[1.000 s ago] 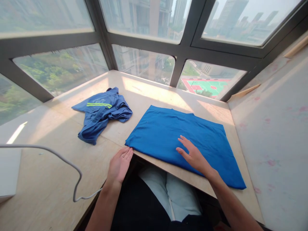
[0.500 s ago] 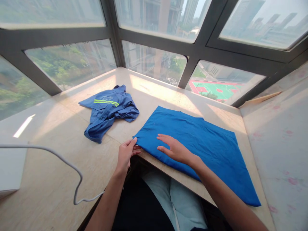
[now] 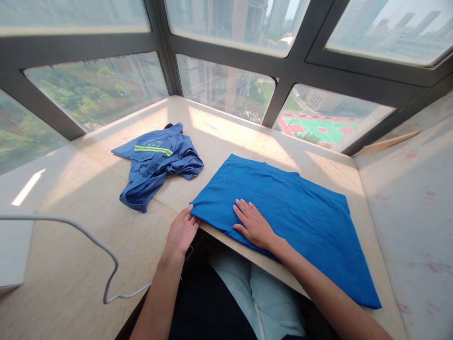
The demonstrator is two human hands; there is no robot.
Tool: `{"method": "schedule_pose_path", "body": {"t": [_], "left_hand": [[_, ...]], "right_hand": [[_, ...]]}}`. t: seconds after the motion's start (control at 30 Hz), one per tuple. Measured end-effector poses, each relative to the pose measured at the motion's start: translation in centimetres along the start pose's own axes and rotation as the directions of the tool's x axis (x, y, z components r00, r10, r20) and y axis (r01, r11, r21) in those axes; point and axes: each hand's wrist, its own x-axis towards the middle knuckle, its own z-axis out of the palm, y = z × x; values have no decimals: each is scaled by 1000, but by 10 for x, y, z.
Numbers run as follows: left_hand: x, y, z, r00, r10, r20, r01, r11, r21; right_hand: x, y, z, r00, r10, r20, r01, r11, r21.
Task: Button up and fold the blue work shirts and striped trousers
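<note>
A folded blue cloth (image 3: 300,208) lies flat on the pale table (image 3: 67,274), its lower edge along the table's near edge. Its near left corner is at the left hand (image 3: 183,233), the thumb touching it; whether the fingers pinch the fabric I cannot tell. The rest spreads away to the right, under the right hand (image 3: 253,224), which rests palm down, fingers extended, gripping nothing. Left of the cloth and apart from it, a crumpled blue shirt (image 3: 152,163) with a yellow stripe lies near the windows (image 3: 226,89). A grey cable (image 3: 63,219) curves across the left side, beside a white box (image 3: 12,255).
</note>
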Motion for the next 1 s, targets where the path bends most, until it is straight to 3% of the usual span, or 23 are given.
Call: {"method": "schedule_pose_path", "body": {"t": [0.07,0.17,0.3,0.4,0.53,0.63,0.73,0.8,0.87,1.0], "left_hand": [[-4,-5,10,998,-54,28,57,993,-102],[-1,-15,25,999,23,42,-19,994,-105],[11,-31,43,975,172,-141,-177,984,-29],[11,-42,55,925,330,-188,-313,943,113],[-9,-56,72,856,515,44,-493,788,368],[-28,-67,86,820,495,289,-572,685,451],[-41,-79,93,751,440,492,-657,569,494],[-44,-89,95,672,405,620,-738,434,517],[-46,-97,94,578,355,735,-816,260,516],[-53,-108,92,410,197,890,-905,-32,424]], "right_hand": [[1,0,-2,1000,0,9,0,1000,27],[3,-1,-6,999,12,45,-17,994,108],[8,-2,-19,994,55,92,-82,944,320],[20,0,-36,983,166,75,-180,821,541],[50,13,-70,909,410,72,-311,554,772],[77,30,-99,805,553,215,-444,321,837],[102,46,-121,723,618,309,-532,213,819],[115,54,-129,705,603,374,-588,202,783],[126,61,-132,681,613,400,-649,253,717],[138,76,-133,634,745,210,-694,428,579]]}}
